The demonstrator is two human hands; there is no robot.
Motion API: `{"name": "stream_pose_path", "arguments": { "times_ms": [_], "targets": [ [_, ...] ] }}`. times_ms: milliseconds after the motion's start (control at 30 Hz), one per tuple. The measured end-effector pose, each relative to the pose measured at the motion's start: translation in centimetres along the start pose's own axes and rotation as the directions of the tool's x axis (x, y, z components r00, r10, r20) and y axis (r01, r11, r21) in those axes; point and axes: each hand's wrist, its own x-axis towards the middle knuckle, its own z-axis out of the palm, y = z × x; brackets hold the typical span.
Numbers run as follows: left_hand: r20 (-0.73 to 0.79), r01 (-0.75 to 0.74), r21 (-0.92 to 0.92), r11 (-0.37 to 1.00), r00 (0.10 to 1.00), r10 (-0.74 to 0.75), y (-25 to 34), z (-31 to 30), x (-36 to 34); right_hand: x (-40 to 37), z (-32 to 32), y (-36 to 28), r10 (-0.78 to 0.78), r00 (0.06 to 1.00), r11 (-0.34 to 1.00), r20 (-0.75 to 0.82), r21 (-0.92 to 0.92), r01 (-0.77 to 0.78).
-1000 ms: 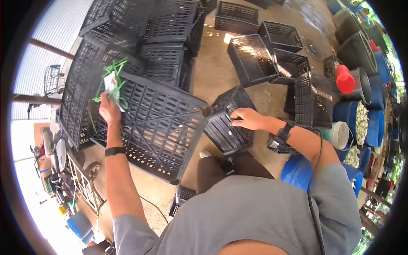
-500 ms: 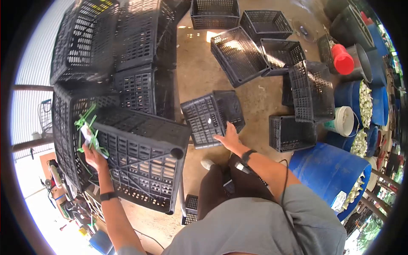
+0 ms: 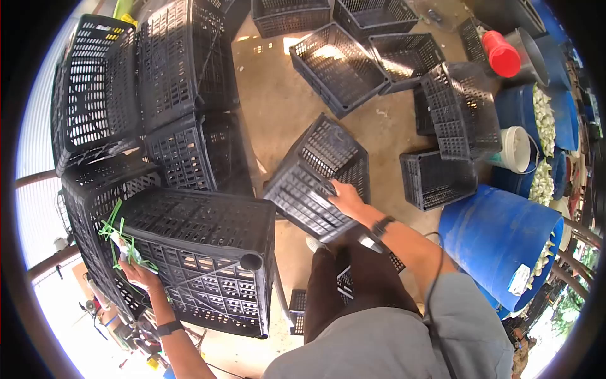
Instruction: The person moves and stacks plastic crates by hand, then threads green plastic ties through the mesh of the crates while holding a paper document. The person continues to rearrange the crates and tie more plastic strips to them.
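Note:
My right hand [image 3: 348, 200] grips the rim of a black plastic crate [image 3: 309, 202], tilted in front of my legs, with its open inside facing away. At the left, my left hand [image 3: 137, 274] is closed round a pale bundle [image 3: 130, 254] with green strips [image 3: 115, 228] sticking out. That hand is beside a large black crate [image 3: 208, 252] lying on its side, its bottom toward me.
More black crates [image 3: 167, 69] are stacked at the left. Several crates [image 3: 341, 69] stand on the floor ahead. Blue barrels [image 3: 499, 234], a white bucket [image 3: 516, 150] and a red container [image 3: 502, 54] line the right side. Pale produce [image 3: 543, 120] fills some barrels.
The crate in my right hand has come up closer and turned, so more of its inside shows. My left hand has moved slightly down with the bundle. The view has shifted.

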Motion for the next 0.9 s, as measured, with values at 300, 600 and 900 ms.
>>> {"name": "stream_pose_path", "arguments": {
  "times_ms": [300, 600, 900],
  "targets": [
    [0.014, 0.006, -0.037, 0.999, 1.0, -0.005, 0.7, -0.1, 0.2, -9.3, -7.6, 12.0, -0.255, 0.848, 0.661, 0.464, -0.557, 0.503],
    [-0.077, -0.088, -0.024, 0.996, 0.993, 0.086, -3.4, -0.1, 0.8, -11.2, -2.9, 23.2, 0.238, 0.958, 0.596, 0.16, -0.803, -0.014],
    [-0.034, -0.078, 0.089, 0.993, 0.996, 0.082, -3.2, -0.3, 0.6, -12.4, 2.8, 23.2, 0.486, 0.873, 0.867, 0.042, -0.145, -0.476]
  ]
}}
